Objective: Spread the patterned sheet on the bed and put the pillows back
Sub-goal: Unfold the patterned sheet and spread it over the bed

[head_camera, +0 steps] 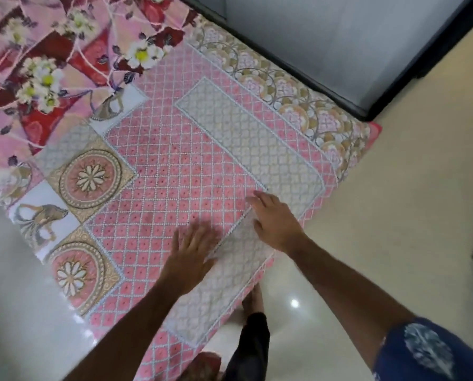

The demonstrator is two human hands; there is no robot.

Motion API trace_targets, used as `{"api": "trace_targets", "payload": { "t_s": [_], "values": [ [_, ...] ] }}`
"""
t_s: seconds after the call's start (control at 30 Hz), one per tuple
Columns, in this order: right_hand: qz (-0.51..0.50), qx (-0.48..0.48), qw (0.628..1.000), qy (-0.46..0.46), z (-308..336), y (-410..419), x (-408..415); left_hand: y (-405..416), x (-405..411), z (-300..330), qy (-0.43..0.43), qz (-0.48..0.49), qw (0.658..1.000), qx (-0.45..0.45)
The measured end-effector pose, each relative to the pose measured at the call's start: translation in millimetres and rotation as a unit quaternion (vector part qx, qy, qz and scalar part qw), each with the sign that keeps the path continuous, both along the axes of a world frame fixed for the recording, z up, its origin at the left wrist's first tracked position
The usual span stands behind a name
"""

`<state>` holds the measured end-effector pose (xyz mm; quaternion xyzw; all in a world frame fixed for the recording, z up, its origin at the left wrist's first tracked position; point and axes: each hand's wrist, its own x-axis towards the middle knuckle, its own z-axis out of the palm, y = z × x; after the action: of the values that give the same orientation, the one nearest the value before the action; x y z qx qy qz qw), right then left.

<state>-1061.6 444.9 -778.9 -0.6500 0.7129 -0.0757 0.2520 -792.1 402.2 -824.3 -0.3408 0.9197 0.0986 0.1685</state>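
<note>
One patterned sheet (174, 166) lies spread flat over bed corner. Two hands on it, near edge: left hand (191, 254) flat, fingers straight, pressing; right hand (273, 221) flat, fingers extended, resting just beside. One floral sheet (51, 50) lies beyond, upper left. Pale floor (394, 215) at right.

Two hands: left hand (192, 253), right hand (275, 222); one patterned sheet (174, 171); one floral sheet (51, 50).

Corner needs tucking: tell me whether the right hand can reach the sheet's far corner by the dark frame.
Probably not from here: the right hand lies flat near the patterned sheet's near edge, the corner far across.
</note>
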Motion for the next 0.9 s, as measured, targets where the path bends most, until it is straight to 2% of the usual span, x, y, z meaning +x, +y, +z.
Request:
{"api": "trace_targets", "payload": {
  "t_s": [0.1,0.27,0.33,0.47,0.57,0.7,0.77,0.83,0.9],
  "values": [
    [0.056,-0.010,0.997,0.058,-19,-50,-39,-18,-33,-12,0.023,0.041,0.999,-0.017],
    [0.123,-0.002,0.986,0.110,-55,-93,-95,-25,-71,-24,0.024,0.030,0.999,-0.031],
    [0.094,0.012,0.987,0.126,-67,-85,-124,-23,-74,-27,0.027,0.031,0.999,-0.029],
    [-0.034,0.026,0.991,0.127,-70,-71,-179,-20,-86,-22,0.009,0.055,0.998,-0.029],
    [-0.078,0.032,0.989,0.124,-67,-77,-220,-24,-105,-16,0.005,0.090,0.996,-0.029],
    [-0.178,0.047,0.981,0.055,-60,-108,-286,-26,-153,-13,0.004,0.180,0.984,-0.014],
    [-0.189,0.087,0.978,0.014,-56,-120,-324,-32,-193,-12,-0.007,0.231,0.973,0.003],
    [-0.186,0.176,0.965,-0.050,-49,-130,-361,-40,-233,-10,-0.015,0.277,0.961,0.018],
    [-0.171,0.296,0.936,-0.084,-33,-145,-401,-50,-277,-5,-0.014,0.305,0.952,0.034]
  ]
}}
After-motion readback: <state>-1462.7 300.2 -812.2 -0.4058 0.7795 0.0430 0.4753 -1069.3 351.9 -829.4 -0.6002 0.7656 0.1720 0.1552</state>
